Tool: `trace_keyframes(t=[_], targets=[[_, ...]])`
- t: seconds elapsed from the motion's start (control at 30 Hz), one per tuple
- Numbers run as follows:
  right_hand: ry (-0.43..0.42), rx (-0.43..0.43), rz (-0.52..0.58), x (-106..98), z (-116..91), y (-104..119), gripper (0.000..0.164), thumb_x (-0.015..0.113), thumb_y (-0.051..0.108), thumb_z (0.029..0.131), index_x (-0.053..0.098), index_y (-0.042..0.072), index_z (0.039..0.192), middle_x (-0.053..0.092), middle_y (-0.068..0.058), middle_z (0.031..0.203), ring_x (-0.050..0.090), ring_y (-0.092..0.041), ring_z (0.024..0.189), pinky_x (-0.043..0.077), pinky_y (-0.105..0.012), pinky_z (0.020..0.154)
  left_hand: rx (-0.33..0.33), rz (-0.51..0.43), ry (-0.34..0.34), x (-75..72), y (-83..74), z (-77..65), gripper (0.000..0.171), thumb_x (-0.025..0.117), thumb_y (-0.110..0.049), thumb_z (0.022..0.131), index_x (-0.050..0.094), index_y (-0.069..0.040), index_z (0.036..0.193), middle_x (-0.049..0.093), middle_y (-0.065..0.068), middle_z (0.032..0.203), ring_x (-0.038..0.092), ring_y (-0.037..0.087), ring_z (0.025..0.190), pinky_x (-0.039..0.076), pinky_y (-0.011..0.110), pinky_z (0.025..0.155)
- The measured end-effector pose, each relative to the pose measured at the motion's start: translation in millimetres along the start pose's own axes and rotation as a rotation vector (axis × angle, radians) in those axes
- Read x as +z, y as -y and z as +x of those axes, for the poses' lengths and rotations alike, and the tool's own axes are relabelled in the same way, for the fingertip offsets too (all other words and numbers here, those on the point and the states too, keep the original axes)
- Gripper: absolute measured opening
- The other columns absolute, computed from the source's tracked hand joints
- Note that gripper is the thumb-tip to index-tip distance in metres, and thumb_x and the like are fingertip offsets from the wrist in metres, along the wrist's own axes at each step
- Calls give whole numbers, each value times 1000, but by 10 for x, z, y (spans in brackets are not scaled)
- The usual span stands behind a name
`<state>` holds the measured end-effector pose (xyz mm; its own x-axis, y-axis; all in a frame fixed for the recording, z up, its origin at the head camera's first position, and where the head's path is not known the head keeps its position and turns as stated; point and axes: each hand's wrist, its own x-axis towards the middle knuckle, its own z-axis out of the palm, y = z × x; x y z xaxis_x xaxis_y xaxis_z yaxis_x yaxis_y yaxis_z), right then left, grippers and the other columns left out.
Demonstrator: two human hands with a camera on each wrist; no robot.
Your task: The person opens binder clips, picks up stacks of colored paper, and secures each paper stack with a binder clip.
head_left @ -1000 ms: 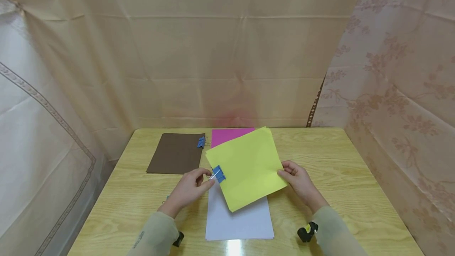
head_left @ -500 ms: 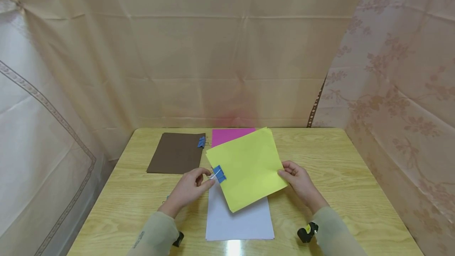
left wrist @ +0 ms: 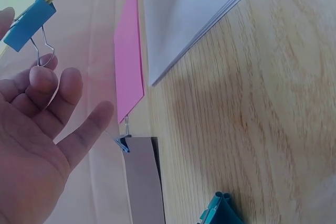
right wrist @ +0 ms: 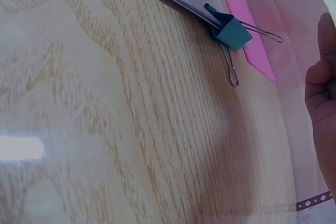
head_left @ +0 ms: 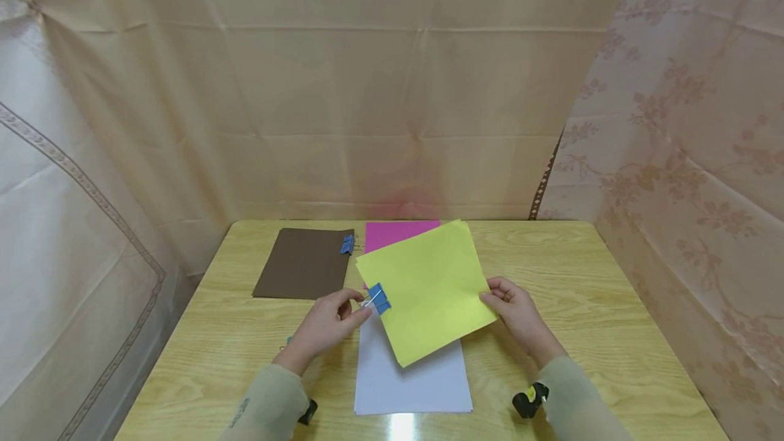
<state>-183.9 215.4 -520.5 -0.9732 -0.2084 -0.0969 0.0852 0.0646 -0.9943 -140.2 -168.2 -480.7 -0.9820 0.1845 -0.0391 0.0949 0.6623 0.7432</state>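
Observation:
A stack of yellow paper (head_left: 435,284) is held up at a tilt between both hands. A blue binder clip (head_left: 379,299) bites its left edge. My left hand (head_left: 333,322) pinches the wire handle of that clip; the left wrist view shows the blue clip (left wrist: 31,20) with a wire loop at the fingertips. At the lower right corner, my right hand (head_left: 514,309) pinches the yellow paper between thumb and fingers. Below the yellow stack lies white paper (head_left: 413,386), and pink paper (head_left: 392,233) shows behind it.
Brown paper (head_left: 303,264) with a blue clip (head_left: 347,244) lies at the back left of the table (head_left: 612,359). A green binder clip (right wrist: 232,32) grips the white stack's edge. Another teal clip (left wrist: 220,211) sits near the left wrist. Curtains surround the table.
The yellow stack and its blue clip have shifted very slightly to the right. Both hands keep the same grip.

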Motion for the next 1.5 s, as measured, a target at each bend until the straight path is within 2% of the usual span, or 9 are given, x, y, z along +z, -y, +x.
trace_keyframes(t=[0.23,0.37,0.7,0.97,1.17,1.37,1.5], targets=[[-14,-7,14,-30,6,-15,37,64,18,103,55,-11,125,74,-5,100,72,-15,89,59,-27,78,-9,14,-6,5,-36,0,50,69,-51,95,68,-11,125,52,-3,76,48,13,70,39,27,60],[-38,-13,11,-57,11,-17,36,64,19,103,56,-9,124,74,-2,98,72,-14,88,59,-26,77,5,8,-13,5,-43,-7,47,68,-46,97,65,-12,129,53,-3,80,49,14,74,41,28,63],[-109,-30,32,-178,-10,-61,26,64,20,102,60,-1,117,71,6,90,66,-7,83,56,-22,73,-28,-22,-16,-8,0,-16,43,66,-43,99,63,-15,132,58,-3,92,52,16,87,47,33,74],[-172,-6,49,-252,-54,-68,31,64,19,103,58,-4,122,72,6,93,69,-8,84,58,-23,74,-50,-16,-16,-42,19,-65,38,66,-41,100,65,-16,129,62,-5,96,57,14,93,51,38,86],[-204,6,97,-340,-72,-76,29,66,22,102,60,1,121,73,6,94,70,-8,85,58,-22,75,-46,-31,-38,-90,94,-116,40,67,-37,99,65,-11,130,62,-5,97,60,14,97,51,43,97],[-237,3,138,-428,-82,-86,24,67,19,101,62,3,118,72,6,93,70,-7,85,57,-20,76,-47,7,-67,-147,166,-157,41,67,-38,100,65,-9,130,63,-5,98,60,14,96,52,44,95],[-259,10,113,-495,-95,-92,32,66,22,102,59,1,125,72,9,94,69,-5,86,57,-19,76,-70,26,-76,-179,228,-178,40,67,-38,99,66,-12,129,64,-5,98,60,13,95,51,42,93]])
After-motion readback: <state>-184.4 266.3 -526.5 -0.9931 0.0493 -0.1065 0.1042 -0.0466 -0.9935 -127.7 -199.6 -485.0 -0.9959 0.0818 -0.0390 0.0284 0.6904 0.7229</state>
